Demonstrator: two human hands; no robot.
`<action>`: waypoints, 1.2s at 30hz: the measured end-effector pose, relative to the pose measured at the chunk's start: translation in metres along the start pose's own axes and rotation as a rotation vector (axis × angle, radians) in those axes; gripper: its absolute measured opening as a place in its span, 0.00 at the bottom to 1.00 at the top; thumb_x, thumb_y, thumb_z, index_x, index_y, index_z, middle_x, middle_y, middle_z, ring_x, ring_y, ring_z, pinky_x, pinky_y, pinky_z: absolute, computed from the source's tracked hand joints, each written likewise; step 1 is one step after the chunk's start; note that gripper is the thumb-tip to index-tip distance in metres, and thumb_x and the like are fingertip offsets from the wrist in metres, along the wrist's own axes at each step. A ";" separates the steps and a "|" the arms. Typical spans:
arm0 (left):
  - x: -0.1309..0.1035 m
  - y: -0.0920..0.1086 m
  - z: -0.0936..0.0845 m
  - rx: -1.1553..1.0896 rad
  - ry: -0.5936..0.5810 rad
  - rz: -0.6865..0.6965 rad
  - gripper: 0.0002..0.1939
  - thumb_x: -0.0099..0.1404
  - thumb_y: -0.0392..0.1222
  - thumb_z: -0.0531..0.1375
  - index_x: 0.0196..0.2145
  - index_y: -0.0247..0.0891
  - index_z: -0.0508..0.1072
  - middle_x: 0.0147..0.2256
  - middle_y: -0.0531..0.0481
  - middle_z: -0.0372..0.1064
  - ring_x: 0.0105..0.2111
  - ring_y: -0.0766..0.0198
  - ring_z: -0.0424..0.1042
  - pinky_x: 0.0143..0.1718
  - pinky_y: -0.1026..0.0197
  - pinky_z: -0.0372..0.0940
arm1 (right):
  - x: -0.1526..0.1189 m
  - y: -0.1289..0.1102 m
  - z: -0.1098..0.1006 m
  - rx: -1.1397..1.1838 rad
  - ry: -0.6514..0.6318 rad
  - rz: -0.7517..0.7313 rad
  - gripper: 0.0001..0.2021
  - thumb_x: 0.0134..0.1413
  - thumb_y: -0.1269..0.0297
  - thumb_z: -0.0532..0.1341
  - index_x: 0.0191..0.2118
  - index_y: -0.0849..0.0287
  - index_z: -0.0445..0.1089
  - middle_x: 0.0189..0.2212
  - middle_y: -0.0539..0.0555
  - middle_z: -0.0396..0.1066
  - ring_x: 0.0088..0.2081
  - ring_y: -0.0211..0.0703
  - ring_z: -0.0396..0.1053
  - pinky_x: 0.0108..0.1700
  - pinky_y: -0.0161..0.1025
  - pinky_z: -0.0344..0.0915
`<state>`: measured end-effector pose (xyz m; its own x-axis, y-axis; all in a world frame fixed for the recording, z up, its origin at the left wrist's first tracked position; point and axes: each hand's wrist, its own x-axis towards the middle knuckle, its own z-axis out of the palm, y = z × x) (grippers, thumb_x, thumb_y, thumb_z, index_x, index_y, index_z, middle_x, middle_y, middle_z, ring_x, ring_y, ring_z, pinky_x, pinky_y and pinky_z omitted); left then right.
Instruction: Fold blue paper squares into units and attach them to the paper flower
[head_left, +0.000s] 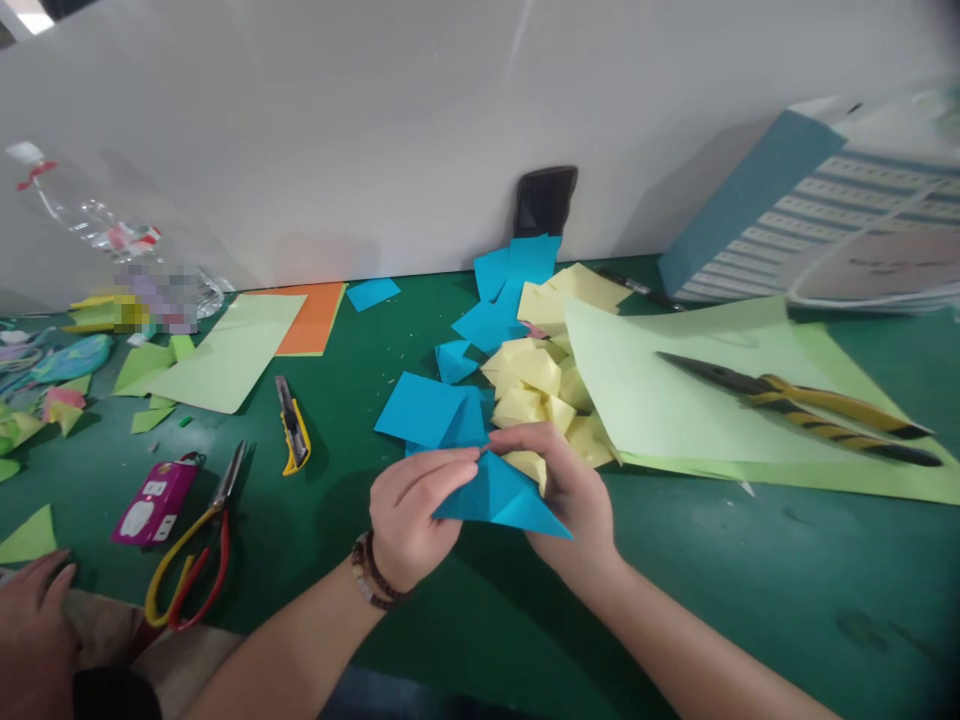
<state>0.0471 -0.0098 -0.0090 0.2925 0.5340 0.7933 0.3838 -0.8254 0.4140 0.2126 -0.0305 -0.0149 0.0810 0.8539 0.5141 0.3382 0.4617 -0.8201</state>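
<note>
A folded piece of blue paper (499, 492) is held above the table's front part, its pointed corner facing right. My left hand (420, 510), with a beaded bracelet at the wrist, pinches its left side. On the right side, my right hand (574, 500) grips it, thumb and forefinger meeting near the top edge. Just beyond my hands lie flat blue squares (424, 408) and a small folded blue piece (454, 361). Folded pale yellow paper pieces (529, 370) are heaped behind my right hand, partly hidden by it.
Pliers (795, 400) rest on light green sheets (675, 400) at right, before a paper bag (847, 210). Scissors (202, 560), a yellow utility knife (291, 425) and a purple box (156, 502) lie left. A phone (545, 202) leans on the wall. Another person's hand (37, 620) is lower left.
</note>
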 end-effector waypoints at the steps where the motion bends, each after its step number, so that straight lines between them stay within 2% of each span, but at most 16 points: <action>1: 0.000 0.000 0.000 -0.002 0.005 0.000 0.17 0.60 0.22 0.58 0.44 0.37 0.72 0.40 0.44 0.78 0.42 0.59 0.79 0.43 0.60 0.76 | 0.001 0.000 0.000 -0.016 0.002 -0.001 0.10 0.54 0.71 0.62 0.43 0.52 0.70 0.37 0.52 0.72 0.39 0.43 0.73 0.39 0.40 0.71; 6: -0.001 -0.002 0.001 0.041 -0.023 0.106 0.18 0.60 0.23 0.56 0.46 0.36 0.70 0.41 0.43 0.78 0.44 0.58 0.78 0.44 0.58 0.76 | 0.001 0.001 0.000 -0.062 0.018 -0.040 0.06 0.56 0.68 0.62 0.39 0.53 0.70 0.34 0.52 0.70 0.37 0.43 0.72 0.38 0.41 0.70; 8: -0.002 -0.002 0.001 0.037 -0.021 0.089 0.18 0.60 0.23 0.56 0.46 0.37 0.70 0.41 0.44 0.78 0.44 0.59 0.78 0.44 0.58 0.75 | 0.000 0.001 0.000 -0.057 0.010 -0.054 0.06 0.56 0.67 0.62 0.40 0.52 0.69 0.34 0.53 0.70 0.38 0.44 0.71 0.39 0.42 0.70; 12: 0.003 -0.005 -0.001 0.071 0.001 -0.208 0.15 0.61 0.28 0.60 0.44 0.40 0.72 0.40 0.49 0.78 0.40 0.63 0.79 0.44 0.63 0.74 | 0.001 -0.001 0.001 -0.079 -0.006 -0.028 0.12 0.54 0.66 0.65 0.45 0.52 0.67 0.38 0.53 0.72 0.40 0.44 0.72 0.41 0.41 0.71; 14: 0.007 -0.008 -0.002 0.123 -0.009 -0.335 0.11 0.62 0.31 0.61 0.42 0.41 0.74 0.38 0.51 0.78 0.38 0.64 0.78 0.42 0.65 0.73 | 0.002 -0.001 0.000 -0.060 -0.042 -0.023 0.16 0.54 0.61 0.65 0.49 0.52 0.66 0.40 0.54 0.72 0.43 0.46 0.71 0.43 0.43 0.70; 17: 0.011 -0.010 -0.003 0.141 -0.028 -0.438 0.08 0.62 0.33 0.62 0.40 0.40 0.74 0.37 0.52 0.78 0.37 0.65 0.78 0.41 0.66 0.73 | 0.002 -0.001 -0.003 0.021 -0.065 -0.010 0.16 0.63 0.53 0.55 0.51 0.52 0.67 0.42 0.55 0.73 0.45 0.47 0.71 0.45 0.44 0.70; 19: 0.010 -0.011 -0.003 0.095 -0.051 -0.480 0.09 0.61 0.34 0.63 0.40 0.40 0.74 0.37 0.52 0.78 0.37 0.65 0.78 0.40 0.67 0.73 | 0.004 -0.001 -0.004 0.026 -0.027 0.080 0.15 0.67 0.55 0.49 0.49 0.51 0.69 0.41 0.54 0.74 0.45 0.45 0.72 0.45 0.43 0.70; 21: 0.009 -0.010 -0.001 0.040 -0.083 -0.509 0.11 0.61 0.33 0.62 0.42 0.40 0.74 0.38 0.52 0.78 0.37 0.65 0.78 0.40 0.67 0.73 | 0.005 0.000 -0.004 -0.018 0.005 0.178 0.13 0.67 0.57 0.51 0.46 0.51 0.71 0.40 0.53 0.75 0.44 0.44 0.73 0.44 0.42 0.70; 23: 0.007 -0.009 0.000 0.018 -0.116 -0.533 0.12 0.60 0.33 0.62 0.43 0.40 0.73 0.38 0.52 0.78 0.36 0.65 0.78 0.39 0.67 0.73 | 0.007 0.001 -0.003 -0.088 0.004 0.198 0.10 0.63 0.57 0.57 0.46 0.52 0.71 0.39 0.52 0.76 0.43 0.45 0.73 0.44 0.43 0.70; 27: 0.006 -0.008 0.001 0.032 -0.151 -0.549 0.15 0.59 0.34 0.63 0.44 0.41 0.73 0.40 0.50 0.78 0.36 0.64 0.78 0.38 0.66 0.73 | 0.010 0.003 -0.003 -0.291 -0.047 0.075 0.10 0.58 0.58 0.62 0.44 0.52 0.72 0.38 0.52 0.77 0.40 0.47 0.73 0.43 0.46 0.70; 31: 0.007 -0.008 0.002 0.010 -0.158 -0.553 0.16 0.57 0.31 0.62 0.44 0.41 0.73 0.40 0.51 0.78 0.35 0.63 0.78 0.37 0.66 0.73 | 0.010 0.005 -0.003 -0.449 -0.043 -0.069 0.07 0.59 0.61 0.62 0.42 0.53 0.72 0.35 0.51 0.78 0.37 0.47 0.72 0.40 0.47 0.67; 36: 0.008 -0.005 0.002 -0.029 -0.183 -0.559 0.14 0.60 0.34 0.63 0.44 0.40 0.73 0.37 0.51 0.78 0.34 0.64 0.78 0.35 0.67 0.73 | 0.010 0.007 -0.003 -0.536 -0.043 -0.144 0.04 0.59 0.64 0.61 0.39 0.53 0.72 0.33 0.51 0.78 0.35 0.47 0.71 0.38 0.46 0.65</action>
<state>0.0494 -0.0007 -0.0056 0.2001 0.9105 0.3619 0.5003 -0.4125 0.7613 0.2185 -0.0194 -0.0145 -0.0361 0.8054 0.5916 0.7734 0.3975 -0.4939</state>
